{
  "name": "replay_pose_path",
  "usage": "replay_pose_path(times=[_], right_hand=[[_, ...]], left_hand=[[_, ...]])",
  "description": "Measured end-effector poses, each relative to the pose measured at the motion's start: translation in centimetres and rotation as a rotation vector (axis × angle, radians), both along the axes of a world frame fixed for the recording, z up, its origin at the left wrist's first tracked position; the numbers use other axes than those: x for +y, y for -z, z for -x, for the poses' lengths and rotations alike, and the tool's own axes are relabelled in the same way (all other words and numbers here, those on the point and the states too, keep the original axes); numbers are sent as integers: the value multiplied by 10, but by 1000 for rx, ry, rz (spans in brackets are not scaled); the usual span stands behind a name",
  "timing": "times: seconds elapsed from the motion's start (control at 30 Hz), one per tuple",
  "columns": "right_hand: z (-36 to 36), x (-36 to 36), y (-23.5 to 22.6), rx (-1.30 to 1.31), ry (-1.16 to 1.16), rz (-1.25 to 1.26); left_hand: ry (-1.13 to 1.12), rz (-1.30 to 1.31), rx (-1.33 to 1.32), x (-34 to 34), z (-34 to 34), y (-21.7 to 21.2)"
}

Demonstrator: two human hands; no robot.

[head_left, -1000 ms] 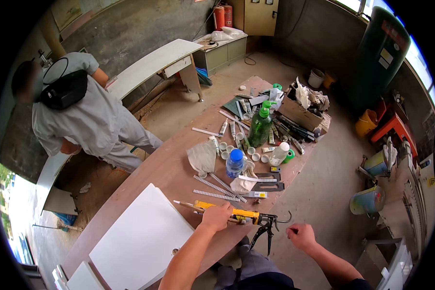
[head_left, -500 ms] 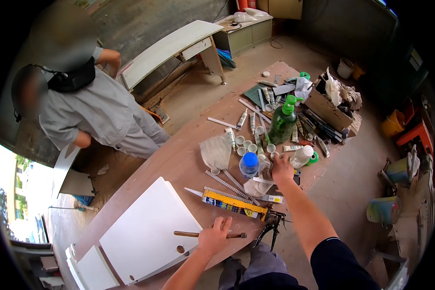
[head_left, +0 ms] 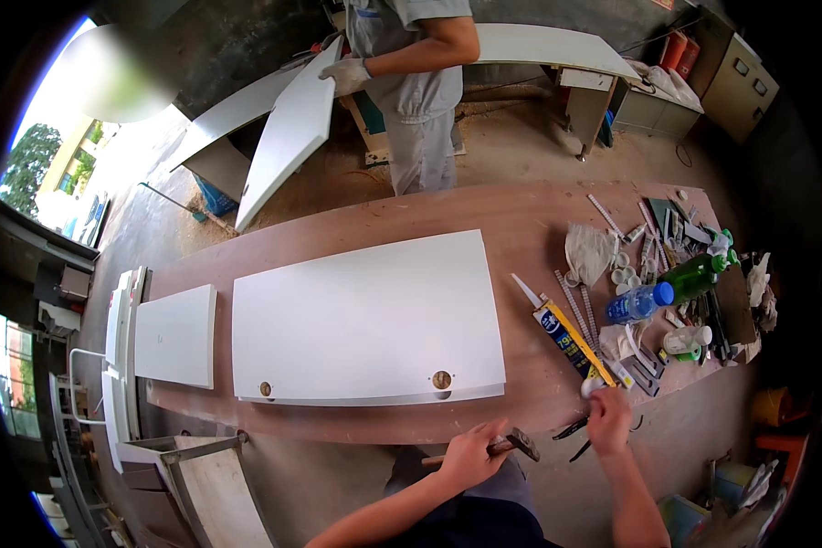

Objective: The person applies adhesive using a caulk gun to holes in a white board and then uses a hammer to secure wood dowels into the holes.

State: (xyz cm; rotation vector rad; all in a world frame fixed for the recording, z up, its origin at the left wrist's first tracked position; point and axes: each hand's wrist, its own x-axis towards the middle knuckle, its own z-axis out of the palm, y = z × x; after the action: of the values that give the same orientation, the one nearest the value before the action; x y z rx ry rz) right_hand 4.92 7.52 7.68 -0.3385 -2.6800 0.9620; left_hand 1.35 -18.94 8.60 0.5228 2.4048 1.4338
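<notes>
My left hand (head_left: 473, 454) is closed around a hammer (head_left: 523, 445), its wooden handle showing at the left and its dark metal head at the right, in front of the table's near edge. My right hand (head_left: 609, 422) is closed, with a small white rounded thing (head_left: 592, 387) at its fingertips; its kind is unclear. Just beyond lies a caulking gun (head_left: 571, 345) with a yellow and blue sealant tube, its handle partly hidden by that hand. A large white panel (head_left: 365, 315) with two round holes along its near edge lies left of both hands.
A smaller white panel (head_left: 175, 336) lies farther left on the brown table (head_left: 356, 427). Bottles, including a blue-capped bottle (head_left: 637, 304) and a green bottle (head_left: 692, 276), stand or lie among tubes and cups at right. Across the table, a person's gloved hand (head_left: 345, 77) holds another white panel (head_left: 292, 128).
My view has swung left. My right hand has drawn back from the cups and bottles to the caulking gun's handle end. The hammer's head now shows, and the other person holds a panel.
</notes>
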Motion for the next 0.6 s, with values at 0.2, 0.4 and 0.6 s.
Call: replay_pose_path(times=[0.2,0.4,0.6], right_hand=[[-9,-201,-12,-29,-528,-83],[38,-251,20,-44,-174,159],[85,-222,64,59,-169,-240]], left_hand=[[-79,-25,-427,-107,13,-5],[-473,-11,-226,-253,-4,21],[-712,179,-27,-364,33,38]])
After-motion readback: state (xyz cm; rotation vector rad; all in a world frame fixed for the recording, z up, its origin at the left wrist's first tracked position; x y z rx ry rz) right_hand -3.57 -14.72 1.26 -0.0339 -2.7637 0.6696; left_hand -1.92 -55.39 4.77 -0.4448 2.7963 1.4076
